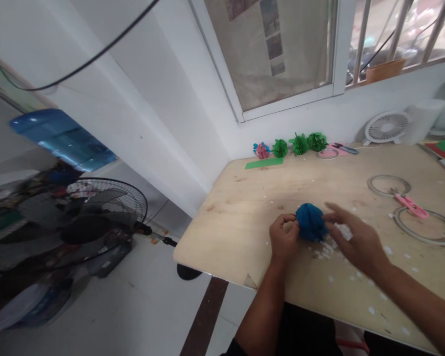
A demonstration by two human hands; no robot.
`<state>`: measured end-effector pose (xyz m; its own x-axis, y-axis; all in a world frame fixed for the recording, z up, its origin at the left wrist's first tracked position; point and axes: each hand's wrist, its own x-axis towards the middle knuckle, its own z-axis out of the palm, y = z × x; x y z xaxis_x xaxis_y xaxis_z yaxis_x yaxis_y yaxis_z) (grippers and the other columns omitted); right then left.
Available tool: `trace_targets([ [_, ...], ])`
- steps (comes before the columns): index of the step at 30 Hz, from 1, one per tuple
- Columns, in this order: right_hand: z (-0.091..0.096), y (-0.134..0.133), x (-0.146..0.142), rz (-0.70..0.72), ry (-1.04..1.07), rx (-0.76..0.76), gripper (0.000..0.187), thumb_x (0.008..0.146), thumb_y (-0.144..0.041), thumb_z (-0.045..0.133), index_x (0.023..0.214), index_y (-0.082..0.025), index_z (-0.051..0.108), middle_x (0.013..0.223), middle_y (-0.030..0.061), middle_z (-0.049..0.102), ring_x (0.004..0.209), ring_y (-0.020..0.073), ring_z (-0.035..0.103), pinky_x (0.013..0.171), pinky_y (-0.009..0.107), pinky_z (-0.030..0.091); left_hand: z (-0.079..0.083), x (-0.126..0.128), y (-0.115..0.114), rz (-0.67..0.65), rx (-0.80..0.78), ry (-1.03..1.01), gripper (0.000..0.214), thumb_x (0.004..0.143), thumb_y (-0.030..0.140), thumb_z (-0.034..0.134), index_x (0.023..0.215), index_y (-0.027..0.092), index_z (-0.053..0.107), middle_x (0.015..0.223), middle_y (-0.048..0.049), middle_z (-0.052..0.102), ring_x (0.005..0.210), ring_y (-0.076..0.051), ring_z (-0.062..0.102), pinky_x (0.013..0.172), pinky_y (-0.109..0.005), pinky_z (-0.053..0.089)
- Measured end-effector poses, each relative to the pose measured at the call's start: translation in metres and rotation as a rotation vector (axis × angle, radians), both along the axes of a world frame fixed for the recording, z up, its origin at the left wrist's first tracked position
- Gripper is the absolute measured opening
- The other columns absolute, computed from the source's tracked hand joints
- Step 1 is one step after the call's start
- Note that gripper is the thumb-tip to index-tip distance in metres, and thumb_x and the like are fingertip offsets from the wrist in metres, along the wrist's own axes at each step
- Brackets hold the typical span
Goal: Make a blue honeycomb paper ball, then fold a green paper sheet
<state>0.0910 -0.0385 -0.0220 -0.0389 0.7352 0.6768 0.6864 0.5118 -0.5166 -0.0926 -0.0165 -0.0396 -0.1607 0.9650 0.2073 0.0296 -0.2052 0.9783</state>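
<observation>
A blue paper ball sits on the wooden table, held between both hands. My left hand has its fingers curled and pinches the ball's left side. My right hand rests on the ball's right side with fingers stretched over it. Small white paper scraps lie scattered under and around my right hand.
Three green paper balls and a pink-and-blue one line the back wall beside a green paper strip. Wire rings, pink snips and a small white fan lie to the right. A floor fan stands left of the table.
</observation>
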Motion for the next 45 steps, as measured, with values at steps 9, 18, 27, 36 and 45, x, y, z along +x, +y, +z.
trace_targets([
  [9,0.002,0.003,0.004,0.009,0.033,-0.06,0.035,0.097,-0.038,0.05,0.125,-0.021,0.06,0.098,0.008,0.075,0.079,0.0214,0.071,0.064,0.033,0.057,-0.004,-0.002,0.004,0.007,-0.131,-0.285,0.02,0.068,0.034,0.079,0.072,0.016,0.07,0.078,-0.0036,0.072,0.074,-0.015,0.065,0.075,-0.028,0.051],
  [18,-0.008,-0.002,-0.009,0.105,-0.016,-0.007,0.028,0.097,-0.031,0.051,0.122,-0.022,0.06,0.109,0.0098,0.071,0.091,0.023,0.07,0.082,0.039,0.058,-0.004,0.0,0.007,-0.049,-0.238,-0.521,0.038,0.06,0.045,0.086,0.073,0.016,0.066,0.07,0.0,0.066,0.064,-0.01,0.059,0.067,-0.024,0.047],
  [27,-0.008,-0.002,-0.015,0.152,-0.063,0.112,0.014,0.093,-0.023,0.056,0.106,-0.022,0.062,0.109,0.0111,0.07,0.102,0.0267,0.066,0.087,0.044,0.056,-0.003,-0.002,0.007,-0.03,-0.227,-0.568,0.044,0.059,0.05,0.087,0.076,0.016,0.064,0.072,-0.0002,0.063,0.067,-0.012,0.059,0.069,-0.026,0.048],
  [36,-0.01,-0.002,-0.016,0.16,-0.078,0.113,0.021,0.091,-0.024,0.059,0.111,-0.022,0.062,0.113,0.0125,0.069,0.106,0.0286,0.064,0.089,0.046,0.055,0.002,0.007,0.005,0.047,-0.203,-0.602,0.041,0.063,0.047,0.085,0.079,0.016,0.062,0.075,0.0004,0.063,0.07,-0.011,0.06,0.071,-0.025,0.048],
  [45,-0.016,0.001,-0.014,0.112,-0.014,0.006,0.031,0.092,-0.033,0.057,0.12,-0.02,0.058,0.119,0.0145,0.065,0.111,0.0298,0.062,0.092,0.049,0.054,0.006,0.031,0.013,0.075,-0.214,-0.637,0.038,0.068,0.044,0.079,0.082,0.019,0.054,0.076,0.0025,0.06,0.071,-0.012,0.061,0.072,-0.026,0.047],
])
